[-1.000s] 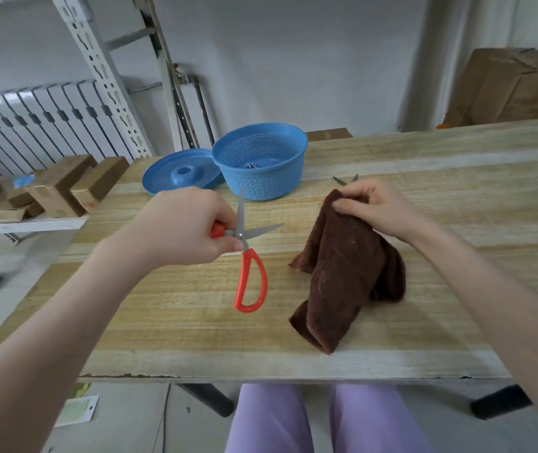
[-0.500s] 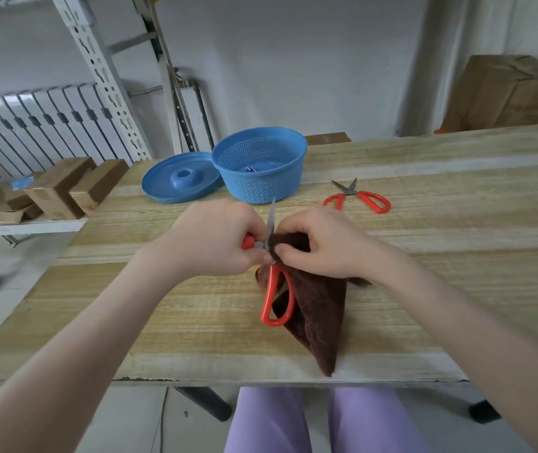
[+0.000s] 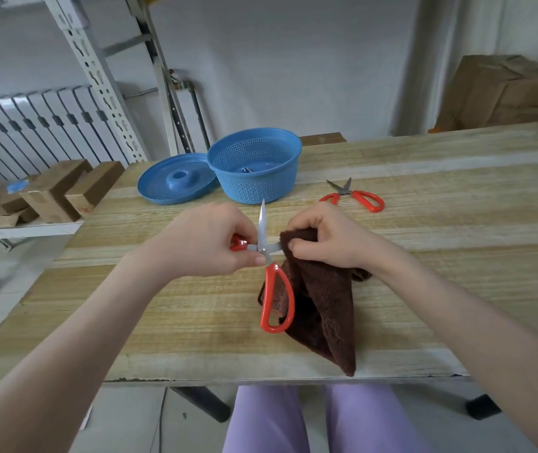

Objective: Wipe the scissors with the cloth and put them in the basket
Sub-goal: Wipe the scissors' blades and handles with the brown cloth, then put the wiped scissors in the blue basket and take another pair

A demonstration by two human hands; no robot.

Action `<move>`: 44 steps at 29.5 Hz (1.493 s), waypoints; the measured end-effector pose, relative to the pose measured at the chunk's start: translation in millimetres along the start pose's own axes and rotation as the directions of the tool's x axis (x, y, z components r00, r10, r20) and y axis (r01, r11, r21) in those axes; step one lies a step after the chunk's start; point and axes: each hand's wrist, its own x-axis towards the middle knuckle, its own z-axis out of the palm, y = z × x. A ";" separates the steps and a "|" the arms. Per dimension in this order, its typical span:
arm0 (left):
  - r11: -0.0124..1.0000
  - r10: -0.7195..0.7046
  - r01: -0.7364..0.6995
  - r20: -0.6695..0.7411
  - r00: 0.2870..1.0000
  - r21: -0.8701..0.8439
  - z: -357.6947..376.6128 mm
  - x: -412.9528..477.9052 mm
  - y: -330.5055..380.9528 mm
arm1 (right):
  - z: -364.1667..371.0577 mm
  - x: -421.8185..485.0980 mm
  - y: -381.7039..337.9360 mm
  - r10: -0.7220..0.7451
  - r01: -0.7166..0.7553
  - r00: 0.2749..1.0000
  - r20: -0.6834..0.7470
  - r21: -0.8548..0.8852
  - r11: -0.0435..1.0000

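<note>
My left hand (image 3: 208,240) grips one red handle of a pair of open scissors (image 3: 275,291) above the wooden table (image 3: 163,322). One blade points up and away; the other points right into the brown cloth (image 3: 323,305). My right hand (image 3: 323,238) pinches the cloth around that blade, and the rest of the cloth hangs down to the table's front edge. The free red handle loop hangs in front of the cloth. A blue perforated basket (image 3: 256,168) stands farther back at the table's middle. A second pair of red-handled scissors (image 3: 355,196) lies open to its right.
A blue round lid (image 3: 176,179) lies beside the basket on its left. Cardboard boxes (image 3: 61,188) sit on a low shelf at the left, by a metal rack (image 3: 97,76) and a radiator. A large cardboard box (image 3: 506,93) stands behind the table at the right.
My right hand lifted the cloth from the table and brought it to the scissors, uncovering the second pair. Now it has wrapped the cloth around the right-pointing blade.
</note>
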 end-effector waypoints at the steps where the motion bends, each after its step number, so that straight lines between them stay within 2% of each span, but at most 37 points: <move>1: 1.000 -0.001 0.001 0.004 1.000 -0.010 0.3 0.5 0.0 | -0.5 0.2 2.0 0.007 -0.007 1.000 0.000 0.020 1.000; 5: 0.999 0.008 -0.007 0.017 1.000 -0.034 0.8 1.5 -1.4 | -3.7 -0.3 4.6 -0.002 0.001 1.000 0.004 0.095 0.995; 9: 1.000 0.005 -0.005 0.019 1.000 -0.025 1.2 0.7 -2.9 | -12.6 -3.6 14.3 -0.009 0.010 1.000 -0.009 0.088 0.996; 15: 0.999 -0.038 0.038 0.021 0.999 0.030 -4.0 -1.8 -11.2 | -29.0 -10.3 25.8 0.061 -0.059 0.974 -0.219 0.015 0.998; 17: 0.998 -0.025 0.025 0.008 1.000 0.056 -3.1 0.1 -8.6 | -20.3 -8.2 15.7 -0.009 -0.006 0.984 -0.179 -0.087 0.996; 20: 0.995 -0.020 0.019 0.000 1.000 0.097 -1.3 3.4 -4.5 | -3.0 -3.7 2.1 -0.100 0.091 0.995 -0.012 -0.311 0.946; 22: 0.995 -0.017 0.016 0.006 1.000 0.100 -0.2 2.5 -5.2 | 0.2 -2.6 0.2 -0.140 0.148 0.989 0.050 -0.384 0.911; 27: 1.000 0.002 -0.002 0.012 1.000 0.024 0.4 -1.7 -10.5 | -2.6 -0.3 7.8 -0.128 0.139 0.989 0.072 -0.185 0.973; 31: 0.999 -0.045 0.045 0.005 0.999 0.020 -5.6 -9.2 -31.4 | -26.2 -3.8 25.1 -0.011 -0.012 0.995 -0.096 -0.234 0.972; 33: 0.997 -0.066 0.063 -0.074 0.995 -0.043 -3.9 -6.9 -37.8 | -31.8 1.9 28.0 0.045 -0.084 0.991 -0.123 -0.336 0.938; 36: 0.982 -0.134 0.102 -0.203 0.970 -0.157 -2.0 1.9 -39.3 | -23.3 18.8 16.9 0.066 -0.126 0.991 -0.120 -0.617 0.777; 37: 0.975 -0.164 0.125 -0.216 0.963 -0.182 -2.4 4.2 -40.0 | -19.9 21.2 11.4 0.043 -0.136 0.986 -0.159 -0.634 0.761; 40: 0.953 -0.244 0.193 -0.212 0.946 -0.232 -6.0 10.7 -42.8 | -9.6 23.5 -8.0 -0.110 -0.089 0.940 -0.324 -0.542 0.836; 41: 0.943 -0.263 0.198 -0.238 0.935 -0.268 -8.4 12.3 -44.3 | -5.9 26.0 -15.3 -0.115 -0.084 0.939 -0.325 -0.538 0.839; 44: 0.864 -0.346 0.177 -0.299 0.889 -0.472 -10.7 21.9 -48.8 | 1.2 35.6 -26.2 0.009 -0.121 0.974 -0.226 -0.491 0.862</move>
